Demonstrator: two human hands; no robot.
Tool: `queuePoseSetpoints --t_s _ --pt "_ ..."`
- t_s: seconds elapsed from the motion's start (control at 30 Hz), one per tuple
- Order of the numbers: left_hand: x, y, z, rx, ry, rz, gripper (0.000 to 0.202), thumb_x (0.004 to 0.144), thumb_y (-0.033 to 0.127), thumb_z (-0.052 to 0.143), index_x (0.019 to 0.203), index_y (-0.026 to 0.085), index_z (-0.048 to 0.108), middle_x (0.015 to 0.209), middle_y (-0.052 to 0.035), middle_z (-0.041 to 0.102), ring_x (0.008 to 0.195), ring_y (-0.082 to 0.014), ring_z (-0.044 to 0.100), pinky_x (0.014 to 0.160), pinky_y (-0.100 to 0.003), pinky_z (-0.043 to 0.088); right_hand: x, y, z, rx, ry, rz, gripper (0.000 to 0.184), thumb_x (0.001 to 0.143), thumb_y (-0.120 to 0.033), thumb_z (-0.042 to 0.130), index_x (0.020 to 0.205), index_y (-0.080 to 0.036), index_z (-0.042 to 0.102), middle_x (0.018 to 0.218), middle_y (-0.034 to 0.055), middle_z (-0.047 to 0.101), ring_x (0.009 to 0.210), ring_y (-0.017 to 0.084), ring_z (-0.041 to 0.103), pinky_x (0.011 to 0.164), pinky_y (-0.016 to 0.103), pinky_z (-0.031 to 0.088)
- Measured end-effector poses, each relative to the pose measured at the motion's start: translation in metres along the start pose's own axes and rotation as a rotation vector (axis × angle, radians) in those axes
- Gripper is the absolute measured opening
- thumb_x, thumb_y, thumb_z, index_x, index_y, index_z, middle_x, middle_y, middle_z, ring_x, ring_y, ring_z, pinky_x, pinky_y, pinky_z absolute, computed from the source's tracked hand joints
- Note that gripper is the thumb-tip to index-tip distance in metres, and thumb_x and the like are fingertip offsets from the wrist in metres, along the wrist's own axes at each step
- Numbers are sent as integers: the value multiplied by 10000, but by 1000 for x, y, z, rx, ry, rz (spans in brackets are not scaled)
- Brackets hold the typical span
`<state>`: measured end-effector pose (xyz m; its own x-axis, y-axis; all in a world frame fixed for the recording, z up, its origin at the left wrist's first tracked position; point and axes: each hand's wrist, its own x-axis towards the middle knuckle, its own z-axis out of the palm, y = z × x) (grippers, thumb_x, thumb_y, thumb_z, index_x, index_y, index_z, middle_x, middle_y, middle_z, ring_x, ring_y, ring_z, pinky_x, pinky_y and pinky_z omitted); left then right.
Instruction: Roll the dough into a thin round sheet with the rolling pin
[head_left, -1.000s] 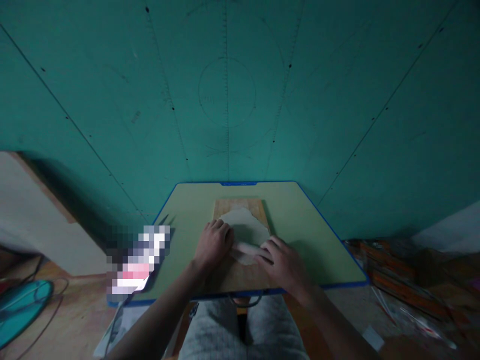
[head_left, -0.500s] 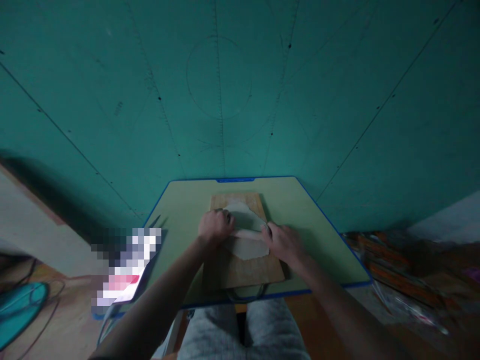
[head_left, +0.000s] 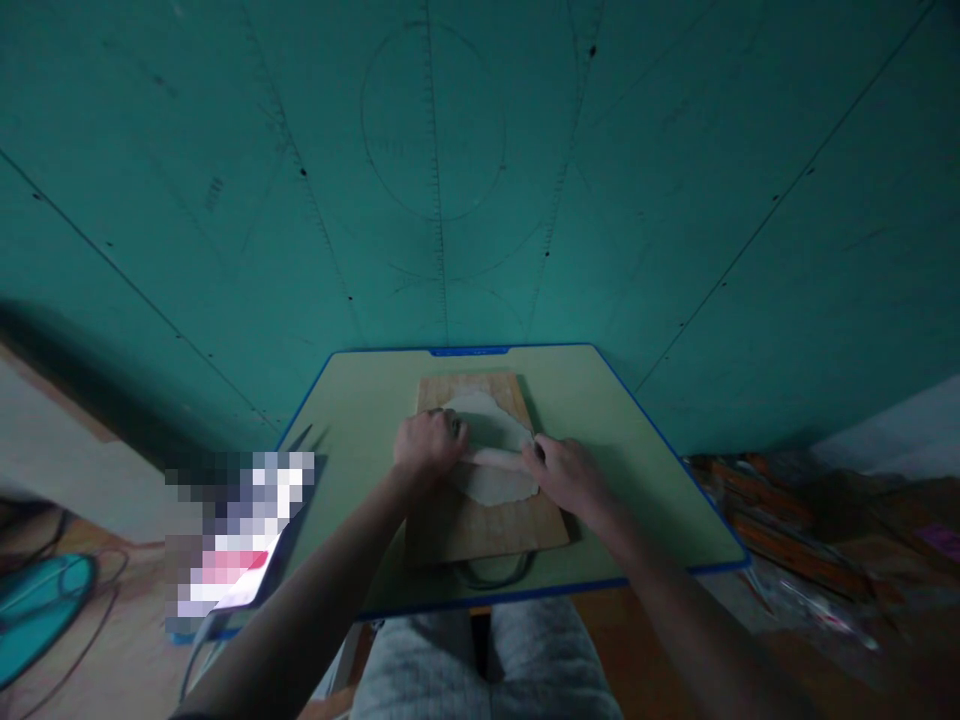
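On the wooden board [head_left: 487, 535], a thin, pale sheet of dough [head_left: 489, 487] lies flat, its outline rounded but uneven and its surface smooth. A pale rolling pin [head_left: 495, 459] crosses it from left to right, with dough showing on the far and near sides. The left hand [head_left: 431, 440] is curled around the pin's left end, the right hand [head_left: 566, 470] around its right, the dough mostly between them.

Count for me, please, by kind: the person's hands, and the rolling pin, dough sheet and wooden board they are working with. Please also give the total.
Hands: 2 (left hand, right hand)
Rolling pin: 1
Dough sheet: 1
Wooden board: 1
Total: 5
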<state>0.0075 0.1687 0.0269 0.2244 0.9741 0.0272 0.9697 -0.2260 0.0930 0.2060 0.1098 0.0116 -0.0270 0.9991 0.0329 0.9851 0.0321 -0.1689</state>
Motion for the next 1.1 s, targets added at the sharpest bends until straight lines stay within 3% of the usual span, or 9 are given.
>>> queuePoseSetpoints --t_s 0.63,1.1 --pt "-37 -2 0 82 -17 25 448 947 356 287 972 154 686 972 -144 718 912 -294 685 731 -361 502 -29 -8 5 56 2 -21 350 989 -426 390 880 -209 641 761 56 708 655 166 598 567 284 231" --pt "-62 -3 1 107 -5 96 400 986 269 286 980 115 655 962 -150 684 928 -262 647 747 -322 451 -38 -9 1 -77 -42 -72 278 980 -241 370 902 -188 632 826 78 721 683 171 612 569 310 212"
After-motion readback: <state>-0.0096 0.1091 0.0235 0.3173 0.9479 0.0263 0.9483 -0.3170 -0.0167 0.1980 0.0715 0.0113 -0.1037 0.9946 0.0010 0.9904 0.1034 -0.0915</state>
